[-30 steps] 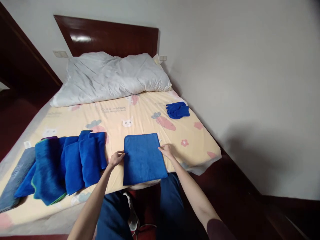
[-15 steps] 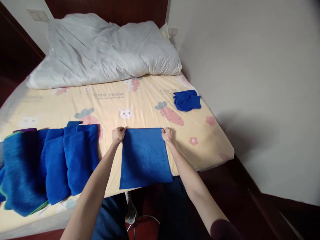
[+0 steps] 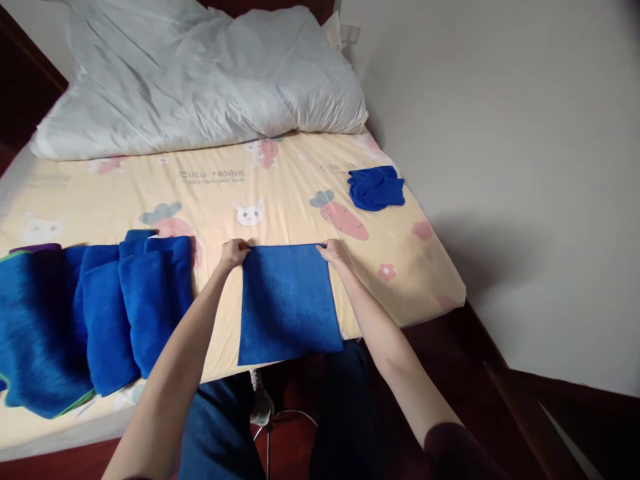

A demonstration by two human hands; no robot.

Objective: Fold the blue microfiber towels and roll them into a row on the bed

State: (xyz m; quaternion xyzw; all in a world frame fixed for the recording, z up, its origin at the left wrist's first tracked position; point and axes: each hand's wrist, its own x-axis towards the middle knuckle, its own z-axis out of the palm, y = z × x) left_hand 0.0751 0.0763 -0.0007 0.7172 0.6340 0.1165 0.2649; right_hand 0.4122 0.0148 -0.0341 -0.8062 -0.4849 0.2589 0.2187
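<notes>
So there's 1 blue cloth (image 3: 290, 303) spread out at the near edge of the bed (image 3: 410, 280), left of the near right corner, with both hands on its far edge. The left hand (image 3: 234, 253) has thumb and fingers pinching the far left corner, and the right hand (image 3: 333, 253) has its fingers pinching the far right corner the same way. The far edge looks pretty straight between the 2 pinches. The near edge of the cloth sits right around the bed's near edge; hard to say from this angle if it hangs over a bit.

Doing this bit well, imo: keep both pinches right at the corners, and pull outward just enough that the top edge stays straight, no sag. Match the 2 hands for height and tension or the cloth will likely skew. Soft fabric like this probably won't need a hard grip. I'd also watch that near edge, since if it does overhang, it could drag the rest off.

Other stuff on the bed: a pile (image 3: 150, 300) of cloths along the near edge to the left, a bunched cloth (image 3: 377, 188) by the right edge, and a duvet (image 3: 215, 80) across the far end.
</notes>
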